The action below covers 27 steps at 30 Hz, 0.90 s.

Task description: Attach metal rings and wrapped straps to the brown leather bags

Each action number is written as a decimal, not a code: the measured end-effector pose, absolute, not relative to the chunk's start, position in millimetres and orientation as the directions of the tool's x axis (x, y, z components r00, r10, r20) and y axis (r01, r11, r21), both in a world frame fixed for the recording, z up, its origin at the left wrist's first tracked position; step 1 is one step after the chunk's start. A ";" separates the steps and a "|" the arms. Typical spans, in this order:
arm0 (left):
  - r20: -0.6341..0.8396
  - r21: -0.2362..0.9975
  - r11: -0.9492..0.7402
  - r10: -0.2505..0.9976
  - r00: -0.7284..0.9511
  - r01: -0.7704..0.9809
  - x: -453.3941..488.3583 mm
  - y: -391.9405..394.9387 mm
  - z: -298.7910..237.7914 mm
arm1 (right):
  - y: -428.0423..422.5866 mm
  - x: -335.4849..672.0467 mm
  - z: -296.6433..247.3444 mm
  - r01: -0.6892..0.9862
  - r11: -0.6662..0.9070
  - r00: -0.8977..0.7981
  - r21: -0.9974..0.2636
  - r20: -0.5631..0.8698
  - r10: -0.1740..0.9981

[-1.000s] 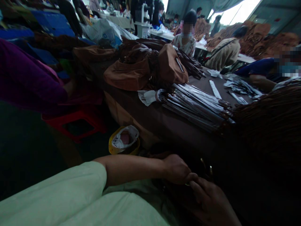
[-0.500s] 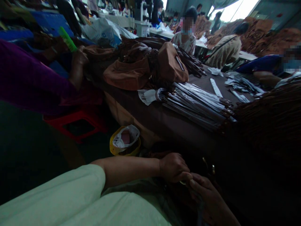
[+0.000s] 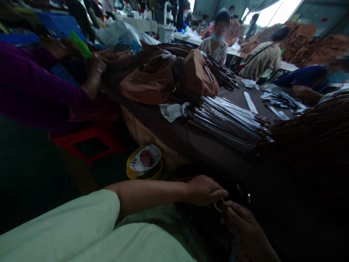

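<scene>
A pale, shiny ring point(image 3: 218, 206) shows between my two hands, low and right of centre. My right hand point(image 3: 243, 221) is closed, with thumb and fingers pinching the ring's right side; a strap-like strip hangs dimly below it. Just above the ring is my left hand point(image 3: 205, 190), its fingers curled and the thumb stretched along them. What the left fingers grip is hidden. Dark material lies under both hands, too shadowed to make out. Two small gold-coloured metal pieces point(image 3: 248, 198) glint beyond my right hand.
Wrapped straps point(image 3: 229, 122) and brown bags point(image 3: 201, 72) lie on the dark table point(image 3: 174, 133). A yellow bucket point(image 3: 130, 171) with a white liner stands below its edge. At left, a purple-sleeved person holds a green brush-like object point(image 3: 79, 45) near a red stool point(image 3: 89, 160). Others sit across.
My hands have drawn slightly apart, and more of the ring shows between them. My left thumb has stretched out to the right. The purple-sleeved person's hands have shifted slightly.
</scene>
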<state>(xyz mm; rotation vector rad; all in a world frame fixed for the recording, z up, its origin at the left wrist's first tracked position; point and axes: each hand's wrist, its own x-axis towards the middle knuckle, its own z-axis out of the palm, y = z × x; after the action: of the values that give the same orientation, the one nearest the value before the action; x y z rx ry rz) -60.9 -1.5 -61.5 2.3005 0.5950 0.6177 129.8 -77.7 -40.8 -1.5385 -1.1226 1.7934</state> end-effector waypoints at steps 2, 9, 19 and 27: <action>0.333 0.709 -0.676 0.572 0.749 0.201 -58.4 -8.1 -69.5 | -82.4 125.6 -45.9 0.055 -0.574 -0.206 -0.817 -0.572 0.794; 0.483 0.759 -0.651 0.569 0.666 0.007 -56.5 -7.9 -86.9 | -91.8 107.8 -69.5 -0.270 -0.575 -0.169 -0.772 -0.550 0.818; 0.421 0.555 -0.793 0.528 0.738 0.250 -67.0 -5.2 -83.2 | -72.2 96.3 -6.0 0.295 -0.592 -0.160 -0.750 -0.650 0.743; 0.419 0.509 -0.815 0.514 0.748 0.275 -65.1 -9.3 -81.9 | -75.7 104.3 -12.7 0.318 -0.554 -0.231 -0.770 -0.629 0.742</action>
<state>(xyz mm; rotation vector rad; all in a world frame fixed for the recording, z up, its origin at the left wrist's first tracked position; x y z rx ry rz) -65.1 -9.3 -81.9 2.5273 0.6021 0.7796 104.3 -75.7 -12.7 -1.7050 -1.2629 1.8457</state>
